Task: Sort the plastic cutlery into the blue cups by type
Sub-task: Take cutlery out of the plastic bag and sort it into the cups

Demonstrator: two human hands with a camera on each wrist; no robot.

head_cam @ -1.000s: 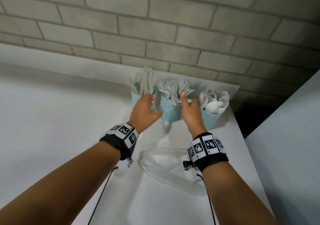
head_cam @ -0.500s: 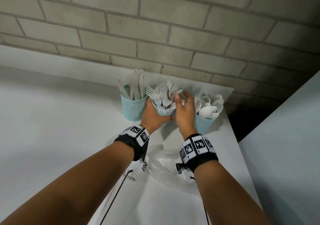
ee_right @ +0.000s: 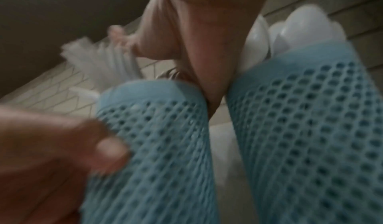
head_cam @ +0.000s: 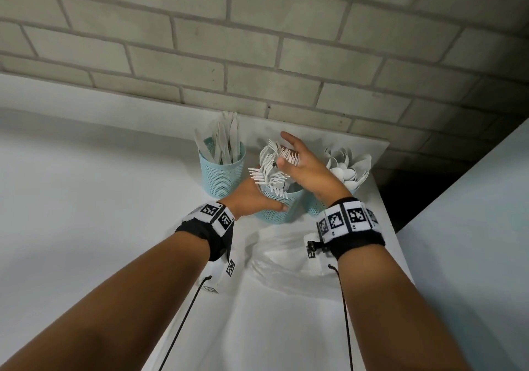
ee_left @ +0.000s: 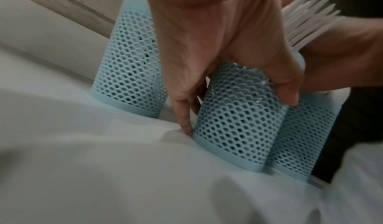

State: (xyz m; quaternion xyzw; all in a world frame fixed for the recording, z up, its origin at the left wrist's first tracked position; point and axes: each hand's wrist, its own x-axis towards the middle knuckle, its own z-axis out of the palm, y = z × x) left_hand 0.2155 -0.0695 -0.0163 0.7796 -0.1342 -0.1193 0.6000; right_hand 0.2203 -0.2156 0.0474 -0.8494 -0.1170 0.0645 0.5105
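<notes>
White table (head_cam: 114,227), middle cup (head_cam: 276,210) between both hands

White table (head_cam: 86,199) bears three blue cups (head_cam: 221,174) (mesh-walled) and clear plastic (head_cam: 286,262).

The right hand (head_cam: 307,167) covers part of the forks (head_cam: 270,170) and hides the spoon cup's (head_cam: 315,206) near rim. The right wrist view is blurred throughout.

The right hand (head_cam: 307,167) has risen over the forks (head_cam: 270,170), its fingers (head_cam: 289,139) spread.
</notes>
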